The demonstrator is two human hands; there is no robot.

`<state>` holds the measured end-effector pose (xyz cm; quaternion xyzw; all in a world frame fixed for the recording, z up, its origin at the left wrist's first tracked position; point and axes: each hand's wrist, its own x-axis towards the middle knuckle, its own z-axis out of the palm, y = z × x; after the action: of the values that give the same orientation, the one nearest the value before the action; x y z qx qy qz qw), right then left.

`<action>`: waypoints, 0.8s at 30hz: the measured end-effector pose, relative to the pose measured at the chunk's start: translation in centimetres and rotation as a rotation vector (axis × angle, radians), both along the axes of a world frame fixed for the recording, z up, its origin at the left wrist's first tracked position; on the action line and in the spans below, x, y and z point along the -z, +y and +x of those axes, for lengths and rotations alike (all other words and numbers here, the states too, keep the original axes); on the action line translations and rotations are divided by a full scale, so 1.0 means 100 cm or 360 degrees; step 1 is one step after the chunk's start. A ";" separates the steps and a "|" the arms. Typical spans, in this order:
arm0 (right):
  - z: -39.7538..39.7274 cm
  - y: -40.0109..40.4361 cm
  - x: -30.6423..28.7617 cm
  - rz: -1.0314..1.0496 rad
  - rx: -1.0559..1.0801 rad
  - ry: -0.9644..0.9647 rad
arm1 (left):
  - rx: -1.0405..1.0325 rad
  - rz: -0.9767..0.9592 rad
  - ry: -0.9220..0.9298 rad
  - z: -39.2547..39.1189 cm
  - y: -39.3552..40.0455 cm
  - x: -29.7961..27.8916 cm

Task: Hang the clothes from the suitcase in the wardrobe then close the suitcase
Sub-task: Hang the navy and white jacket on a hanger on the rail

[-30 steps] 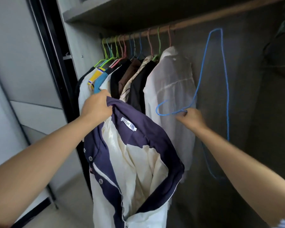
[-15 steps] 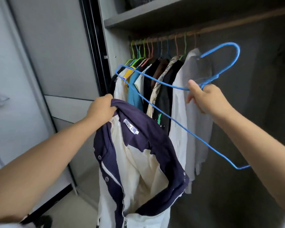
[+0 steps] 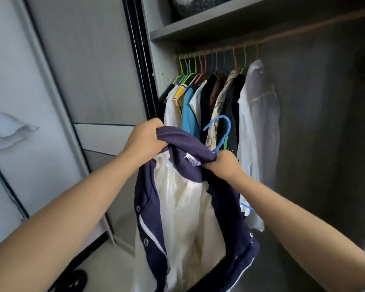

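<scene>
Right hand (image 3: 224,165) has dropped from chest height to the jacket (image 3: 188,207) collar, fingers curled round the blue hanger (image 3: 221,131) neck and fabric. Left hand (image 3: 144,140) grips the collar's other side. Jacket hangs before the wardrobe rail (image 3: 282,34). Advice: seat each shoulder fully before lifting.

The jacket (image 3: 198,148) is matt navy cloth with a smooth, faintly shiny cream lining; the hanger (image 3: 224,131) looks like smooth blue plastic-coated wire.

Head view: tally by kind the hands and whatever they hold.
Hands: 2, left hand and right hand
Jacket: 1
Hanger: 1, blue
Total: 4
</scene>
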<state>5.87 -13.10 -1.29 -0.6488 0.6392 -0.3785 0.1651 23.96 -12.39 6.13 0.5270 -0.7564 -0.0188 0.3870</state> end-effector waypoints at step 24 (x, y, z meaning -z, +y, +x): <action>-0.035 0.027 -0.112 -0.0334 0.0204 -0.0436 | -0.0177 0.0614 0.0187 -0.064 0.005 0.115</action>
<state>2.33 -10.43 9.96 -0.5628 0.6077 -0.5377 0.1575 17.54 -11.90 -5.40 0.6303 -0.6846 -0.1726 0.3228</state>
